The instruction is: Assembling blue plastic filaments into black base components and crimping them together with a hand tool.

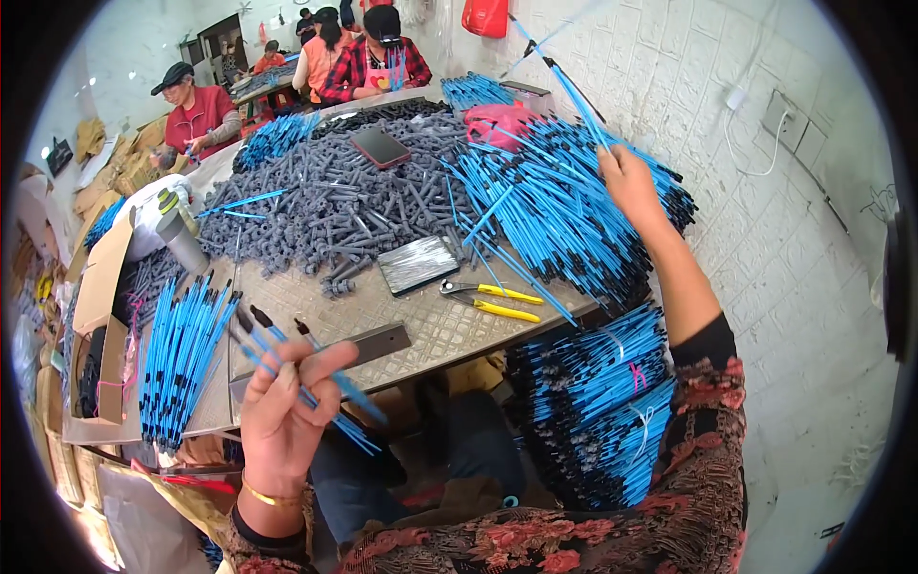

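My left hand (282, 407) is raised over the near table edge, its fingers closed around several thin blue rods (357, 394), some with dark ends; motion blurs them. Up at the right, my right hand (631, 187) pinches the lower end of blue rods with black fittings (572, 91); their far ends fan apart and are blurred. Below that hand spreads a large heap of blue rods with black ends (535, 206). Nearest my left hand are a dark metal bar (378, 342) on the table edge and an upright-leaning bunch of blue rods (182, 359).
Grey plastic parts (325, 191) cover the table's middle, a phone (380, 147) on top. Yellow-handled nippers (507, 302) lie by a flat black box (418, 265). A flask (182, 239) and cardboard box (107, 287) stand left. Tied bundles (612, 411) sit below right. Several people work beyond.
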The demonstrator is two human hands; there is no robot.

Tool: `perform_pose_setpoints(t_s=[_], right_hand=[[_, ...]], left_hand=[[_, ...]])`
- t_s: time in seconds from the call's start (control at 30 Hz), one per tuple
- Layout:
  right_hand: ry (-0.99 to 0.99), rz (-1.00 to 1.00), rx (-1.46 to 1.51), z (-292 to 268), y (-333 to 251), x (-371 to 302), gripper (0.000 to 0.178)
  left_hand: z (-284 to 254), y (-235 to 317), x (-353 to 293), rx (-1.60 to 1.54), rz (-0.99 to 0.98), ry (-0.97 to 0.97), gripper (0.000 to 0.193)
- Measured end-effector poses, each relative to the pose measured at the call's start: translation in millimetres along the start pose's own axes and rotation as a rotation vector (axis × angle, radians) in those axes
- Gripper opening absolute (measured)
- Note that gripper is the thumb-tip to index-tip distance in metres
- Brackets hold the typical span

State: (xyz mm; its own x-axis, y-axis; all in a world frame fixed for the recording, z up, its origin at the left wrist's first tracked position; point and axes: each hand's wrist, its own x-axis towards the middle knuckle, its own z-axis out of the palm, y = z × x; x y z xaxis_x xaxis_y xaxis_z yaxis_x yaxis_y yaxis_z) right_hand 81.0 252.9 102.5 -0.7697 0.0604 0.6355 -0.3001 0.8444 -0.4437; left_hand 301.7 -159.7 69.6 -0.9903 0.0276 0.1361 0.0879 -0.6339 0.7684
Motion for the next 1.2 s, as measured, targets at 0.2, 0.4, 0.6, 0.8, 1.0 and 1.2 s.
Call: perform_pose_setpoints(t_s=[0.2, 0.4, 0.6, 0.8, 1.0, 1.2], right_hand=[[0.015, -0.113, -0.102, -20, -50, -84, 0.027], [0.031, 0.1, 0.329, -56, -59, -130, 0.027], [-0.698, 0.312, 1.23, -28, -105, -198, 0.033], [-1.111, 0.451, 1.266, 10, -136, -238, 0.022], [-1.116, 0.453, 1.463, 21, -124, -243, 0.014], [-0.838, 0.339, 1.29, 20, -131, -241, 0.024]], left_hand=[[-21, -2, 21, 0.035, 0.046, 0.027, 0.027], [-11, -3, 25, 0.081, 0.028, 0.046, 0.028], [-3, -1, 36, -0.074, 0.086, 0.034, 0.028], [-8, -12, 47, -0.147, 0.176, -0.162, 0.025], [-11, -10, 43, 0.223, 0.231, -0.036, 0.015], [12, -27, 34, -0.037, 0.252, 0.106, 0.014]])
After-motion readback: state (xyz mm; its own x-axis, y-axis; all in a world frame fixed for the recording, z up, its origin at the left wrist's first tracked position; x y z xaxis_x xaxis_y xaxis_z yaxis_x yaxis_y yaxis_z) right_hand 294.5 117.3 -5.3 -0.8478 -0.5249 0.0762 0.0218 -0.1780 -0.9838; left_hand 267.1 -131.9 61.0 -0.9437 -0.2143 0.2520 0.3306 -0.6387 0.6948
